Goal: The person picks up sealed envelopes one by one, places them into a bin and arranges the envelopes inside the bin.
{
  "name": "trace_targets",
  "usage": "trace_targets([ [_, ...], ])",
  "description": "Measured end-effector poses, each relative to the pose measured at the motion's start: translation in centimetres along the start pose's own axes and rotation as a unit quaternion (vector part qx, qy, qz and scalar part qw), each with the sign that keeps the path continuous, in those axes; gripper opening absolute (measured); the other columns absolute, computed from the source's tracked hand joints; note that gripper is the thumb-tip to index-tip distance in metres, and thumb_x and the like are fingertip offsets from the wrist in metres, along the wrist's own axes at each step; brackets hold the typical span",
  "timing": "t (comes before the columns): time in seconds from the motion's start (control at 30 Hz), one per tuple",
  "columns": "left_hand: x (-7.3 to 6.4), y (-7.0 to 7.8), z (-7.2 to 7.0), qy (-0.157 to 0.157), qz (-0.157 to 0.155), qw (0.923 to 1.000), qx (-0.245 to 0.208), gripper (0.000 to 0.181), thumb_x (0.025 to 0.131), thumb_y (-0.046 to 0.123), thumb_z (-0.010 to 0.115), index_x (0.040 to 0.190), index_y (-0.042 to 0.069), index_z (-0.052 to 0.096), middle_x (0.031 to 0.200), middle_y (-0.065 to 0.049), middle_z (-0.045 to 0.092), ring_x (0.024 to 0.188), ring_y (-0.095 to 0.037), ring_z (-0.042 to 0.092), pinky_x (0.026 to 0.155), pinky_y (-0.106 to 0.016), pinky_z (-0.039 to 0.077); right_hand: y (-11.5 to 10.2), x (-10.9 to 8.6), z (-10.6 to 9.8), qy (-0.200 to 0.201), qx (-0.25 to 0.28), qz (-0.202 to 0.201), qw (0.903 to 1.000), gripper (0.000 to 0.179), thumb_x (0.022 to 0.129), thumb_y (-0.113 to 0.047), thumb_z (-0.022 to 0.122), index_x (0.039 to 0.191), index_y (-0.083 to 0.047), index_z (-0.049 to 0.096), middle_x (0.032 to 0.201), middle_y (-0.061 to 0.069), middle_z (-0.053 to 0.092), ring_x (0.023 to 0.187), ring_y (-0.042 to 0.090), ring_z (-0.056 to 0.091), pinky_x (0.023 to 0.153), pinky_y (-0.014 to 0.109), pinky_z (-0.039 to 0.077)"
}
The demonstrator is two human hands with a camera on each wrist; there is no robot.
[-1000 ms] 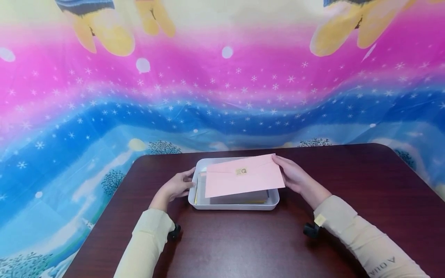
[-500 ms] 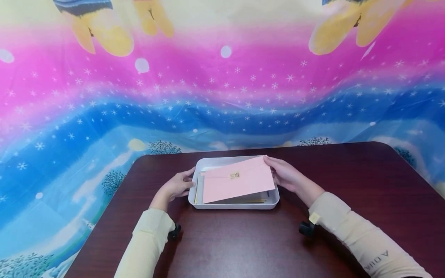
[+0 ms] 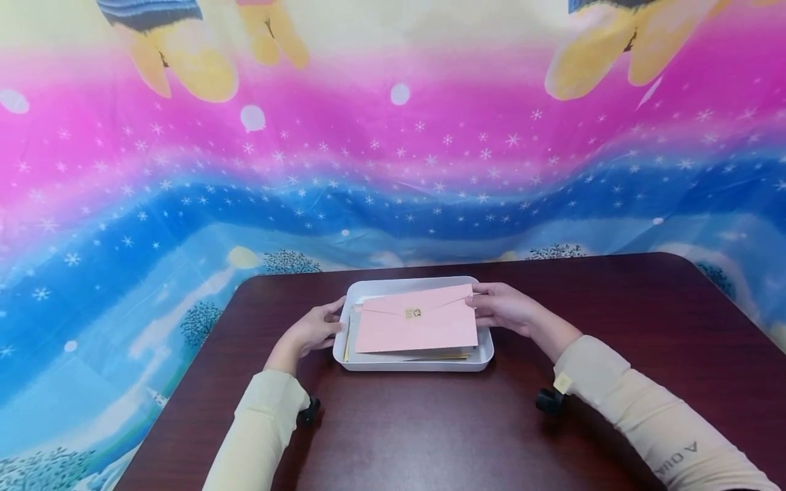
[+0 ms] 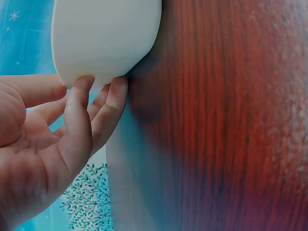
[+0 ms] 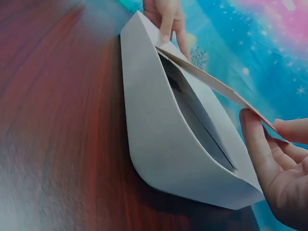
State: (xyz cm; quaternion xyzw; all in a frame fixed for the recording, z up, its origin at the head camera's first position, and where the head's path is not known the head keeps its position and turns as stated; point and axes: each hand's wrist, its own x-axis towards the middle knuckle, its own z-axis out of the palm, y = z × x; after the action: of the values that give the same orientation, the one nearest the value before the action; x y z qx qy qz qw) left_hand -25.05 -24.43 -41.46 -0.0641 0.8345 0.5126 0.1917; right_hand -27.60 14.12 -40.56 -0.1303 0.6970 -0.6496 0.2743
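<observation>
A pink envelope with a small gold sticker lies slanted over a stack of papers in a white tray. My right hand pinches its right end between thumb and fingers. In the right wrist view, the envelope shows edge-on, its held end raised above the tray's rim and its far end low, near the opposite wall. My left hand touches the tray's left end. From the left wrist view, its fingertips rest on the outer wall of the tray.
Grey and yellow edges of other papers show beneath the envelope. The tray stands near the far side of a dark brown wooden table. A colourful printed cloth hangs behind the table.
My right hand has moved left and lowered the pink envelope, which now lies flatter over the papers in the tray. The left hand and tray stay where they were.
</observation>
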Motion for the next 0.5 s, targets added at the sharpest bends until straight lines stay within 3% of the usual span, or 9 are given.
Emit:
trace_targets([
  [0.13, 0.0, -0.1, 0.0, 0.000, 0.000, 1.0000, 0.001, 0.067, 0.106, 0.001, 0.052, 0.165, 0.017, 0.024, 0.148, -0.027, 0.048, 0.132, -0.036, 0.053, 0.101, -0.048, 0.052, -0.1, -0.1, -0.3, -0.013, -0.010, 0.001, 0.9999, 0.061, 0.106, -0.008, 0.049, 0.156, 0.015, 0.022, 0.137, 0.027, 0.055, 0.113, 0.024, 0.064, 0.100, 0.042, 0.053],
  [0.4, 0.0, -0.1, 0.2, -0.001, 0.005, 1.0000, 0.001, 0.068, 0.106, 0.001, 0.052, 0.165, 0.017, 0.023, 0.147, -0.027, 0.049, 0.132, -0.037, 0.053, 0.101, -0.048, 0.051, -0.7, -0.4, -0.7, -0.007, -0.006, 0.026, 0.9996, 0.065, 0.108, -0.011, 0.046, 0.159, 0.011, 0.013, 0.144, 0.034, 0.040, 0.102, 0.020, 0.063, 0.094, 0.036, 0.056],
  [0.5, -0.1, 0.1, 0.1, 0.005, 0.001, 1.0000, 0.002, 0.068, 0.106, 0.002, 0.053, 0.165, 0.018, 0.023, 0.148, -0.026, 0.049, 0.133, -0.037, 0.053, 0.102, -0.049, 0.051, -1.2, -0.8, -1.0, -0.016, 0.002, 0.024, 0.9996, 0.065, 0.109, -0.010, 0.045, 0.159, 0.010, 0.011, 0.152, 0.036, 0.031, 0.106, 0.023, 0.064, 0.096, 0.037, 0.055],
])
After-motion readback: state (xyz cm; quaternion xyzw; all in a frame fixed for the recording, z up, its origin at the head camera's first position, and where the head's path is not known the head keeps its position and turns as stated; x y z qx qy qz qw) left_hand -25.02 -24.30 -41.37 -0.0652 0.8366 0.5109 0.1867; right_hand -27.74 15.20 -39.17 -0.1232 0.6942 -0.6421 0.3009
